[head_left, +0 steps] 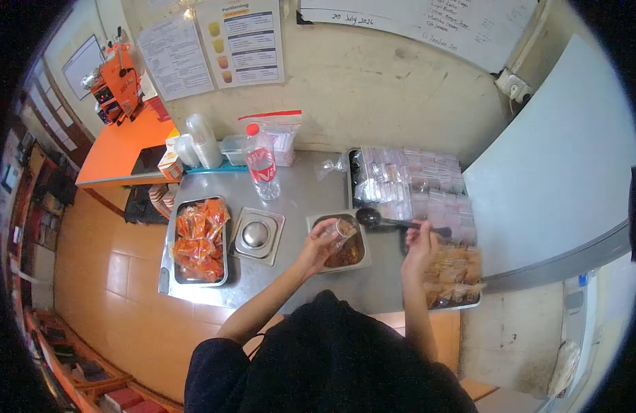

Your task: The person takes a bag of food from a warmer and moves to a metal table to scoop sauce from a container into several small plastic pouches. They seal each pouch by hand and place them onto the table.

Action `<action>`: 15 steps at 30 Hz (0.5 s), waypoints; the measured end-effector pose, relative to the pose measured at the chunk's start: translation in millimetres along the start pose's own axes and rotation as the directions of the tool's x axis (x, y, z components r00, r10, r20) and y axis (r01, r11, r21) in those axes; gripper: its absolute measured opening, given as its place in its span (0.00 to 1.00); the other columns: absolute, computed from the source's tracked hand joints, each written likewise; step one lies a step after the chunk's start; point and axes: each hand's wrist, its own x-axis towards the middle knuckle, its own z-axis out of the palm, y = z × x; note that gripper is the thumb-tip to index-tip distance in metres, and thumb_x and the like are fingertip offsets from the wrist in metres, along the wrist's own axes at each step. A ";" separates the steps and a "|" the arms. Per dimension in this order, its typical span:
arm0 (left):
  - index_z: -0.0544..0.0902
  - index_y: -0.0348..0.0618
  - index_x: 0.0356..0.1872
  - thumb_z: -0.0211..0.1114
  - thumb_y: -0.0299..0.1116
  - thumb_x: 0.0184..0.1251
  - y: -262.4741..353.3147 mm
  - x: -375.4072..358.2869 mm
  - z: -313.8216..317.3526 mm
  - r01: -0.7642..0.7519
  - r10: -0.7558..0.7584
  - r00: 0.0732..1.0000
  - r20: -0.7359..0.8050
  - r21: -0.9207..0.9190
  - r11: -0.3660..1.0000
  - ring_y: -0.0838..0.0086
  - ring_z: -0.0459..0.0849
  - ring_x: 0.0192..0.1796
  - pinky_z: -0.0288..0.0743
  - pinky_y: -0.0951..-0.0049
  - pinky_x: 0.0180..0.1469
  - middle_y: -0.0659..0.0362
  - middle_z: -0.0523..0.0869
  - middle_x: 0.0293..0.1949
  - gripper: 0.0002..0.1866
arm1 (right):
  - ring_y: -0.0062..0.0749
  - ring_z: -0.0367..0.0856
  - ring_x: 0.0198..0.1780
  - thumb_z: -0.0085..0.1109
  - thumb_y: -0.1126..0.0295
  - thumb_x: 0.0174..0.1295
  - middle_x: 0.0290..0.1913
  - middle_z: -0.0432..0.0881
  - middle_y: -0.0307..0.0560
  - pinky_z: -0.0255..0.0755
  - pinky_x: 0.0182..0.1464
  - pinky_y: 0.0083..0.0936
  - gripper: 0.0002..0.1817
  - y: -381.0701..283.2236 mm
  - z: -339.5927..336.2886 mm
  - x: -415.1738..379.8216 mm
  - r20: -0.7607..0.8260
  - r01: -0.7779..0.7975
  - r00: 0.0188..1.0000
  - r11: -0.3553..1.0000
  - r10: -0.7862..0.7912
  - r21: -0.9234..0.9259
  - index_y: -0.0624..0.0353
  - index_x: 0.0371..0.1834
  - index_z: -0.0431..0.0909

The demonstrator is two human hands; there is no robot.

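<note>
So the left hand (316,242) is wrapped around a small clear plastic bag (340,230), held right over a square steel container (316,221) with some dark brown saucy stuff in it. The right hand (420,242) is closed on the handle of a black ladle (373,218), whose bowl sits just past the container's far right corner. Left of that there's another steel container with a domed lid (256,235), and further left a steel tray (175,274) full of orange-red filled packets. On the right, a tray of empty clear bags (414,186) sits behind a batch of bags already filled with brownish contents (454,275). A water bottle with a red cap (261,162) stands near the wall. Can't really tell if the small bag has anything in it, it's too tiny and glary. Everything sits on a stainless table (304,186) against a scuffed wall with posters and a whiteboard; orange counter off to the left, tiled floor below.
</note>
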 end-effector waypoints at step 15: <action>0.74 0.45 0.52 0.59 0.30 0.68 15.5 -29.7 13.7 -0.068 0.054 0.987 -0.150 -0.096 0.993 0.70 0.77 0.55 0.72 0.66 0.57 0.59 0.81 0.51 0.13 | 0.28 0.81 0.31 0.50 0.62 0.72 0.34 0.82 0.45 0.75 0.35 0.22 0.13 63.6 19.1 -49.9 0.560 -0.358 0.624 0.836 0.545 -0.415 0.62 0.45 0.76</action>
